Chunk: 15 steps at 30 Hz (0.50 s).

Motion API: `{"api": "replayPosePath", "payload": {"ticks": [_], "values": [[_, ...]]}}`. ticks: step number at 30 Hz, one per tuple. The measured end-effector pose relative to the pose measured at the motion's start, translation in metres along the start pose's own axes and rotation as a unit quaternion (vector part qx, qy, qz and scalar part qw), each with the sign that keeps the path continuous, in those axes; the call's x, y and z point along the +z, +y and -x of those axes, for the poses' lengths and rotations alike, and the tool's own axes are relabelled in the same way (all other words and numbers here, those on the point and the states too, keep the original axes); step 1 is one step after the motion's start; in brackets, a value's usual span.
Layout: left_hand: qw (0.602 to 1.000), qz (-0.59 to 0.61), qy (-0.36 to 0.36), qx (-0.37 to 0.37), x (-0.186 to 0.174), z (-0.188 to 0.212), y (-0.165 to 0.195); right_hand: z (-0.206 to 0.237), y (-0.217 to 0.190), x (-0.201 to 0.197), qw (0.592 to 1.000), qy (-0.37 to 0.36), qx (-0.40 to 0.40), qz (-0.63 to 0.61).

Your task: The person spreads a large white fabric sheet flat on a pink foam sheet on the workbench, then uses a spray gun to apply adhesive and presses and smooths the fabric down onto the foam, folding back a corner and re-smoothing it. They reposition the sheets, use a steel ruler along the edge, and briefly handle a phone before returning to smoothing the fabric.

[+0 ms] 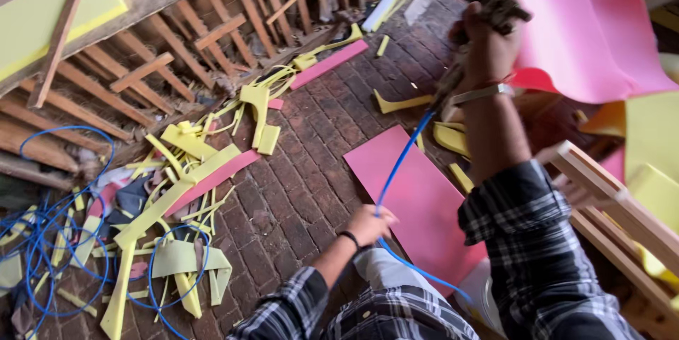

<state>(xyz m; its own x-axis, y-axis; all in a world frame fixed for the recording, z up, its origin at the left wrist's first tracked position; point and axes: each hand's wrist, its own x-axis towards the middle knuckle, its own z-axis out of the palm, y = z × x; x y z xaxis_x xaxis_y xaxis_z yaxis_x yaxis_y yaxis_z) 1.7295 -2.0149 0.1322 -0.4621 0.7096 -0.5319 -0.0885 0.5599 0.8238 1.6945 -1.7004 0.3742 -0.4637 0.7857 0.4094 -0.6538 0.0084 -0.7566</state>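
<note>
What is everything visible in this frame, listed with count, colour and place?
thin blue cord: one, blue, stretched between both hands
flat pink foam sheet: one, pink, on the brick floor
large pink foam sheet: one, pink, upper right
yellow foam offcuts: many, yellow, scattered left
loose blue cord coils: several loops, blue, lower left
wooden slat frames: several, brown, top left
left hand: gripping cord low
right hand: raised, gripping cord high

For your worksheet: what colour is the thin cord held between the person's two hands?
Blue: the thin plastic cord shows best in the head view.
</note>
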Motion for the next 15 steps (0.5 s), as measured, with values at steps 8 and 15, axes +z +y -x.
{"api": "replayPosePath", "payload": {"ticks": [8,15], "values": [[0.847,-0.185,0.497,-0.030,-0.320,-0.108,0.032,-0.118,0.174,0.008,0.989,0.003,-0.046,0.137],[0.603,-0.253,0.603,0.457,-0.466,-0.221,0.243,-0.221,0.257,0.048,0.991,0.007,0.104,0.082]]}}
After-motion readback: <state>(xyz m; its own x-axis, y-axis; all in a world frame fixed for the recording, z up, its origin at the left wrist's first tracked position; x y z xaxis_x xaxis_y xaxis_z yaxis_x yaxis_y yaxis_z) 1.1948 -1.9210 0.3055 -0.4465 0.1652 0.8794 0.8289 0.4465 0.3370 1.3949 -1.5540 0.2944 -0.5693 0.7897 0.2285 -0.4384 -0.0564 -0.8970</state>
